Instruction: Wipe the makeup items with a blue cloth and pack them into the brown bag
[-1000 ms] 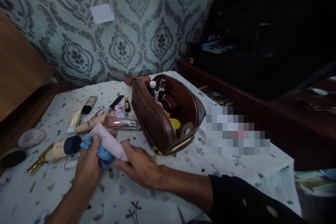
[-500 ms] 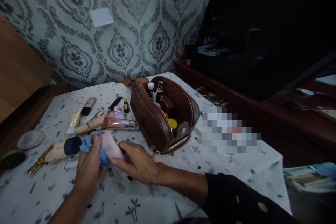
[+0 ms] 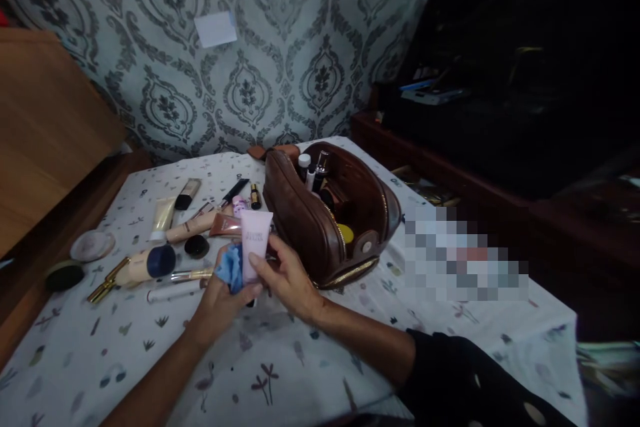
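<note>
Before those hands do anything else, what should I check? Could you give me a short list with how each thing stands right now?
1. Pink tube gripped: ok, the right hand holds it, thumb across its front.
2. Blue cloth in hand: ok, the left hand holds it beside the tube.
3. Tube's cap closed: cannot tell, the hands hide its lower end.
4. Brown bag open: ok, its top gapes, with items showing inside.
5. Free tabletop just left of the left hand: not ok, a slim white item and a navy-capped bottle lie on that side.
</note>
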Available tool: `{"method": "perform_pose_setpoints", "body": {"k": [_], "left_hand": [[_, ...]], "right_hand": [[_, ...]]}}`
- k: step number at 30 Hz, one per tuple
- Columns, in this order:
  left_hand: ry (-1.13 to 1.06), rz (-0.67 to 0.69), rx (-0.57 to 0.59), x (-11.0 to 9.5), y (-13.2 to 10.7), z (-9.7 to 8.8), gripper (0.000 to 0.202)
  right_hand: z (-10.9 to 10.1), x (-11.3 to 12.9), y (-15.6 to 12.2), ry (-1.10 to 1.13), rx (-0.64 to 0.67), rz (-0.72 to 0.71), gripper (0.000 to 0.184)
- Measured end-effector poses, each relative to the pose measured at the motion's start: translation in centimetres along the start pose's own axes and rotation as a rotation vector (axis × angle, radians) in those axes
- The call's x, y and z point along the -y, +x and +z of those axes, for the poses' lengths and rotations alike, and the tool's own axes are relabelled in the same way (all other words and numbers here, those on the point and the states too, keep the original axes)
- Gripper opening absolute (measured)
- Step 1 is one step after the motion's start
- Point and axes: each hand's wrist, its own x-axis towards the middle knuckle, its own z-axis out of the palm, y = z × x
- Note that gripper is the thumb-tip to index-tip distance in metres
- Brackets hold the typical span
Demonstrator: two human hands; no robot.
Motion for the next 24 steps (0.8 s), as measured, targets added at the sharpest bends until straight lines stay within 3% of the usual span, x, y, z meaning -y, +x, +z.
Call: {"method": "perform_pose_setpoints", "body": {"k": [3,6,10,16,20,24], "left_hand": [[0.076,0.023,0.108,-0.2,-0.1,0.3,0.057],[0.137,0.022,0.131,-0.2,-0.1,0.3,0.043],[0.156,0.010,0.167,0.4,-0.2,-0.1,0.044],[0.256,0.094,0.302,0.3,-0.3,-0.7,0.026],[0.295,0.117,0.301,0.8,-0.2,-1.3,0.030],[0.365,0.173,0.208,1.9,-0.2,-1.9,0.045]], "right_hand": [[0.0,0.3,0.1,0.059,-0.038,-0.010,0.034],[-0.2,0.6,0.0,0.059,-0.029,-0.013,0.033],[-0.7,1.6,-0.1,0.005,-0.027,-0.056,0.030],[-1.6,3.8,0.1,0.016,-0.073,-0.158,0.025],[-2.0,5.3,0.0,-0.055,0.003,-0.227,0.020],[-2.6,7.2,-0.7,-0.176,0.061,-0.301,0.016]]}}
